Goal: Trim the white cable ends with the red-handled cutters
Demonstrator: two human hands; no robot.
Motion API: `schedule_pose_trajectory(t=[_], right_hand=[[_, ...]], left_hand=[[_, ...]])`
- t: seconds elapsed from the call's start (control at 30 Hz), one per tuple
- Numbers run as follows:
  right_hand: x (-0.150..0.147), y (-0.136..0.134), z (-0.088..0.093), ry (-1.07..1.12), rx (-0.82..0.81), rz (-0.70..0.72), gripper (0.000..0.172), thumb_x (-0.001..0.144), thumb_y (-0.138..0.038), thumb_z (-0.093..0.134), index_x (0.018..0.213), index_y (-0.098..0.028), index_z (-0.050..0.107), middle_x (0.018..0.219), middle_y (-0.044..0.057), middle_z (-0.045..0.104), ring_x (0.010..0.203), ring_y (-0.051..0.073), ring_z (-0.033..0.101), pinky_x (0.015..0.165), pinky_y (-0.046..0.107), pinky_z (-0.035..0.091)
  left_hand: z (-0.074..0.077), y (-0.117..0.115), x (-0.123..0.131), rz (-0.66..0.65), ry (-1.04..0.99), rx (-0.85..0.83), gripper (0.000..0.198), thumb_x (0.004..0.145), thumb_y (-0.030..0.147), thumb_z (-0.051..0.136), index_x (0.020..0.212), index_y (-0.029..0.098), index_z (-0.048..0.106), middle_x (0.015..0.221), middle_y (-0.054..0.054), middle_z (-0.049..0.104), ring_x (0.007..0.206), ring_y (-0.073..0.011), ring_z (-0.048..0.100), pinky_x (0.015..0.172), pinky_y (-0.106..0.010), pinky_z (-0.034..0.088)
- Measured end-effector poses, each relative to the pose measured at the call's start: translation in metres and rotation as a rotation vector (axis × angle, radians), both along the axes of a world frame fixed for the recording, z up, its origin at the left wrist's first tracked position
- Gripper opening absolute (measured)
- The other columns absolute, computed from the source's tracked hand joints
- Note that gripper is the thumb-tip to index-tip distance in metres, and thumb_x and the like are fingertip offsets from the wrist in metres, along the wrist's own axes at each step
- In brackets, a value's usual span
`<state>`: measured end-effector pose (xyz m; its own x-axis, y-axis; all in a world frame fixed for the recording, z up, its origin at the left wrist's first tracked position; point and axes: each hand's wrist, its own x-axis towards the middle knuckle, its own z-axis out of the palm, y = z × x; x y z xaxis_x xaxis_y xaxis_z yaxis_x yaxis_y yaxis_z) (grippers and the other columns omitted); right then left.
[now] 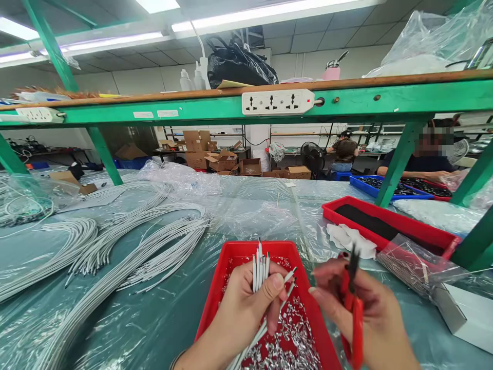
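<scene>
Just below centre, the left hand (246, 303) grips a bunch of white wires (260, 264), at least five tips upright, over one red tray (215, 293) of metal scraps (292, 339). At lower right, the right hand (370, 313) clasps one pair of pliers (353, 303). A second red tray (385, 208) and one blue tray (365, 185) sit at right; two workers (344, 151) sit behind.

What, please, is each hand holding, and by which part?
The left hand grips a bundle of white wires just below their upper ends; the right hand holds red-handled pliers by the handles.
</scene>
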<state>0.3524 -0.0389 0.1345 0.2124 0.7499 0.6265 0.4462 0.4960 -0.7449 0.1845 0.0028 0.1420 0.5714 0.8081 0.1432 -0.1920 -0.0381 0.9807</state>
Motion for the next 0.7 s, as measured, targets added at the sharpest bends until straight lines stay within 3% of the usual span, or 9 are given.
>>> schedule_pose_trajectory(t=[0.07, 0.13, 0.4, 0.57, 0.7], right_hand=[[-0.01, 0.0, 0.001, -0.083, 0.194, 0.011, 0.012, 0.074, -0.014, 0.062, 0.08, -0.021, 0.054, 0.068, -0.004, 0.055, 0.056, 0.003, 0.053, 0.051, 0.009, 0.042], [-0.015, 0.002, 0.002, -0.178, 0.277, 0.03, 0.014, 0.074, -0.011, 0.061, 0.081, -0.02, 0.053, 0.069, -0.003, 0.056, 0.059, 0.005, 0.054, 0.051, 0.013, 0.044], [-0.019, 0.004, 0.002, -0.153, 0.308, -0.021, 0.013, 0.076, -0.009, 0.059, 0.081, -0.018, 0.053, 0.07, -0.002, 0.055, 0.066, 0.007, 0.055, 0.058, 0.016, 0.046], [-0.02, 0.004, 0.002, -0.173, 0.286, -0.048, 0.01, 0.078, -0.01, 0.057, 0.08, -0.018, 0.053, 0.07, -0.002, 0.056, 0.066, 0.005, 0.055, 0.054, 0.012, 0.043], [-0.021, 0.005, 0.0, -0.168, 0.245, -0.101, 0.006, 0.081, -0.013, 0.054, 0.077, -0.017, 0.052, 0.073, 0.0, 0.053, 0.063, 0.004, 0.053, 0.047, 0.009, 0.039]], left_hand=[[0.001, -0.001, 0.004, -0.01, 0.015, 0.016, 0.036, 0.082, 0.045, 0.054, 0.073, 0.01, 0.052, 0.045, 0.003, 0.045, 0.037, -0.0016, 0.042, 0.042, -0.014, 0.026], [0.004, -0.004, 0.006, 0.005, 0.043, 0.012, 0.037, 0.081, 0.046, 0.055, 0.075, 0.01, 0.053, 0.047, 0.002, 0.046, 0.039, -0.0032, 0.044, 0.044, -0.016, 0.028], [0.014, -0.016, 0.005, 0.129, 0.087, 0.01, 0.033, 0.078, 0.042, 0.057, 0.071, 0.01, 0.053, 0.046, 0.002, 0.046, 0.041, -0.0043, 0.043, 0.047, -0.018, 0.027], [0.016, -0.02, 0.007, 0.235, 0.141, 0.042, 0.029, 0.077, 0.038, 0.059, 0.081, 0.01, 0.061, 0.047, 0.002, 0.047, 0.044, -0.0051, 0.043, 0.049, -0.019, 0.032], [0.017, -0.021, 0.007, 0.282, 0.207, 0.165, 0.024, 0.077, 0.037, 0.059, 0.078, 0.013, 0.065, 0.054, 0.001, 0.046, 0.049, -0.0055, 0.042, 0.05, -0.02, 0.031]])
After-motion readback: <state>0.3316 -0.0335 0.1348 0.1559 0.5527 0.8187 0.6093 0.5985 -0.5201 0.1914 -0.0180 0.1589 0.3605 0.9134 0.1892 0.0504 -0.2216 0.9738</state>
